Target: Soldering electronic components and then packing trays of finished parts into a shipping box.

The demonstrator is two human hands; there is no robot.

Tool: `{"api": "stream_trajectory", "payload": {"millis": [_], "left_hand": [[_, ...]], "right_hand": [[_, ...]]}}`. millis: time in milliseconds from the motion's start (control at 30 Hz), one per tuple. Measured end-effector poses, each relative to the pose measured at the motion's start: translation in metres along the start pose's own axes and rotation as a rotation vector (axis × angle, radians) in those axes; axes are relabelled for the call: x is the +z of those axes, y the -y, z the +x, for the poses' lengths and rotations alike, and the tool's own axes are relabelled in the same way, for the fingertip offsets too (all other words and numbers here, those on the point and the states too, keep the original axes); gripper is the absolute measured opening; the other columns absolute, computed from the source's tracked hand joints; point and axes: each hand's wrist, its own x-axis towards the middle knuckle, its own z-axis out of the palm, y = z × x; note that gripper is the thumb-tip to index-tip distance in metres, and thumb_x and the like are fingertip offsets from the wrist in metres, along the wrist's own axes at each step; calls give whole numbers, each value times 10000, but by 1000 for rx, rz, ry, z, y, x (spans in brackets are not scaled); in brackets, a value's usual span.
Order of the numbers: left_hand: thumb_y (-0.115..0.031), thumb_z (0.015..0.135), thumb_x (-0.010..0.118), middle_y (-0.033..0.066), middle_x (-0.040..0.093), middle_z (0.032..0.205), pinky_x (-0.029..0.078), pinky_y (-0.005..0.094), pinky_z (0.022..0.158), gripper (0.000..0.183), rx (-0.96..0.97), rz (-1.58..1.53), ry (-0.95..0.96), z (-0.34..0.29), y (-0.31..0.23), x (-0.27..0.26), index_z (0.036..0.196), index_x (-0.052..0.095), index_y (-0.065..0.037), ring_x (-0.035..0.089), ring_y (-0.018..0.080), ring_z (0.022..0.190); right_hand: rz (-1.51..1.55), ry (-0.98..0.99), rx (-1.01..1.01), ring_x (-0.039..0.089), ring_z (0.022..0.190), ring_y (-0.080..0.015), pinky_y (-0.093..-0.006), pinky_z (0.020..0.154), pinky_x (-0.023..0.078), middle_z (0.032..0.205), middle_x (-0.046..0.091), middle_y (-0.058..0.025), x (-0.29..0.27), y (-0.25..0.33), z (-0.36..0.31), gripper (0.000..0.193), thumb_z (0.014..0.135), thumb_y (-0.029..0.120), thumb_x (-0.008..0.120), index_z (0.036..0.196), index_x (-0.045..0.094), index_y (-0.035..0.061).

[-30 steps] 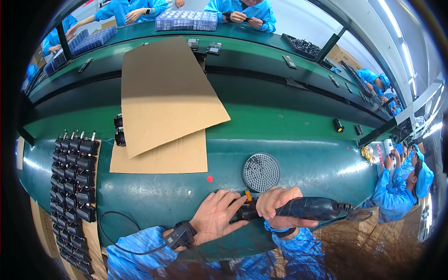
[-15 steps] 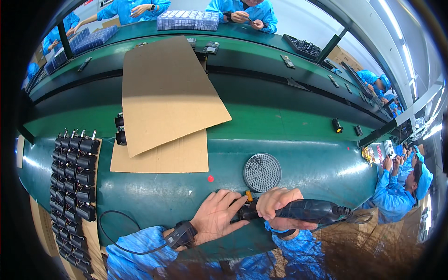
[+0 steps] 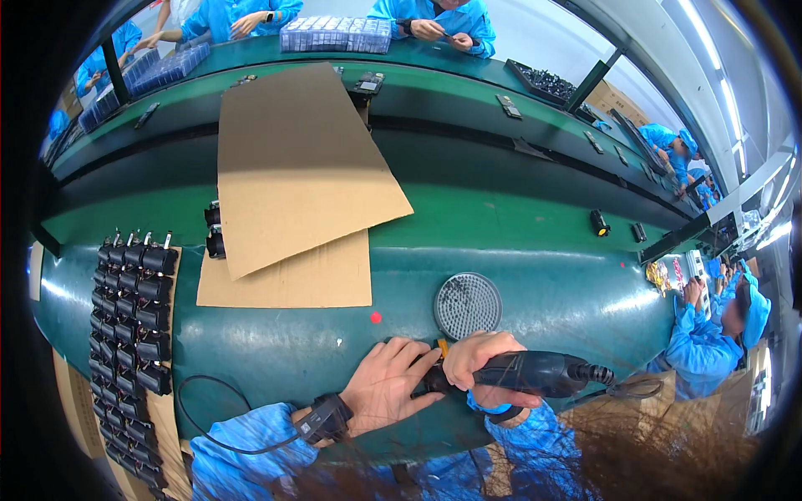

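Note:
My right hand (image 3: 486, 361) is closed around a black corded electric screwdriver (image 3: 547, 373), which lies nearly level with its cord end to the right. Its front end points left, toward my left hand (image 3: 388, 386). The left fingers press on a small dark part with a yellow-orange tab (image 3: 442, 344); most of it is hidden between the two hands, so its kind cannot be made out. Just beyond the hands sits a round grey dish (image 3: 468, 306) with a dimpled bottom and tiny dark pieces at its upper left. A black band with a cord (image 3: 324, 419) wraps my left wrist.
Rows of black cylindrical parts (image 3: 125, 334) stand on cardboard at left. Cardboard sheets (image 3: 301, 175) lie across the bench and a green belt (image 3: 468, 209). Two small black parts (image 3: 600, 223) rest at right. Circuit boards (image 3: 508, 106) lie on the far line; co-workers sit around.
My right hand and the screwdriver have shifted a little left, closer to my left hand, covering more of the dark part. Boards on the far line have slid slightly left.

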Motion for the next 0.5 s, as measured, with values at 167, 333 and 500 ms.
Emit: {"api": "stream_trajectory", "payload": {"millis": [167,333,500], "left_hand": [[-385,831,784,91,593,1248,467,401,984,648,4,-4,0,0,0,-2,1349,609,-37,548,272,1183],[-406,848,773,87,591,1251,465,400,984,647,5,-5,-7,0,-3,-2,1355,606,-40,547,271,1183],[-391,838,797,83,600,1239,475,403,952,625,5,22,-17,3,-4,-1,1323,621,-37,558,275,1164]], "right_hand": [[25,-71,59,580,558,-182,-306,500,490,658,585,-64,2,1,-3,839,803,786,634,988,563,-30],[10,-10,32,578,561,-178,-300,509,489,652,577,-49,0,3,-1,828,799,791,625,987,562,-12],[10,-131,-81,607,555,-214,-340,501,514,680,612,-93,2,15,-1,869,802,851,557,1003,553,5]]}}
